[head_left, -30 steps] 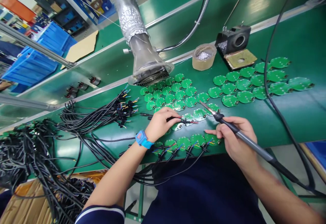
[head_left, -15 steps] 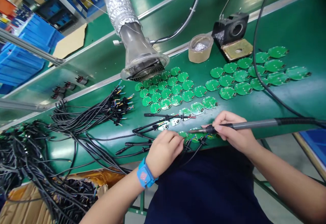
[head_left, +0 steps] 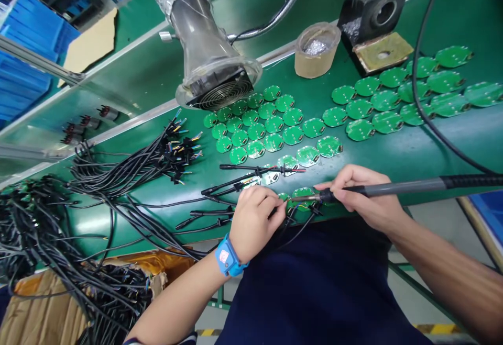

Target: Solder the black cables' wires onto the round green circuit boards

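Note:
My right hand (head_left: 363, 196) is closed round the grey handle of a soldering iron (head_left: 408, 185). The iron points left, its metal tip at a small green circuit board (head_left: 283, 198) near the bench's front edge. My left hand (head_left: 257, 216), with a blue wrist strap (head_left: 229, 258), is closed in a pinch at that board's left side; what lies between the fingertips is too small to make out. Beside it sits another circuit board (head_left: 304, 197) with coloured wires. Black cables (head_left: 302, 227) run from the boards toward my body.
Rows of green circuit boards (head_left: 293, 134) cover the bench's middle and right. A fume extractor nozzle (head_left: 216, 67) hangs over them. A tape roll (head_left: 317, 49) and an iron stand (head_left: 377, 25) stand behind. Bundled black cables (head_left: 126, 172) lie left, above a cardboard box (head_left: 47, 308).
The view has shifted, moving closer to the bench. My hands stay at the same boards, the left one pinching and the right one holding the soldering iron's tip at the board.

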Demonstrator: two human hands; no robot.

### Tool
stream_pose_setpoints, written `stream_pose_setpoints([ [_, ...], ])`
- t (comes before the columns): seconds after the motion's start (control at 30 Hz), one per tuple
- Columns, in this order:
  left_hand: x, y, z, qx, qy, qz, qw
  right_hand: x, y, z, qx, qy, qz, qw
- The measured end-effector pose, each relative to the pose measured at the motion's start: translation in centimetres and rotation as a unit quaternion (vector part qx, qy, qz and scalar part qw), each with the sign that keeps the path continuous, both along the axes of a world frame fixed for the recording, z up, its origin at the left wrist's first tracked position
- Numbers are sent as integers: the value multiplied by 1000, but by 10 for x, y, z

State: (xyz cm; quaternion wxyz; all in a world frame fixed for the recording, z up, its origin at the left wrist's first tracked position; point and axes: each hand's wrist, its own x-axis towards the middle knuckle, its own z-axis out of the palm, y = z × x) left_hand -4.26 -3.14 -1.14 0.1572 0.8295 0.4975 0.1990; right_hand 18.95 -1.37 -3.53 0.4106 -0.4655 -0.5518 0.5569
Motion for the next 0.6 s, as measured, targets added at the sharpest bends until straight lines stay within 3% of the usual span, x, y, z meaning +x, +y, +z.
stream_pose_setpoints([
  [0.4,2,0,-1,1,19,9,1000,1,0,1,39,-8,11,999],
  [0.6,2,0,-1,-8,20,2,1000,3,-4,-5,5,57,-22,998],
])
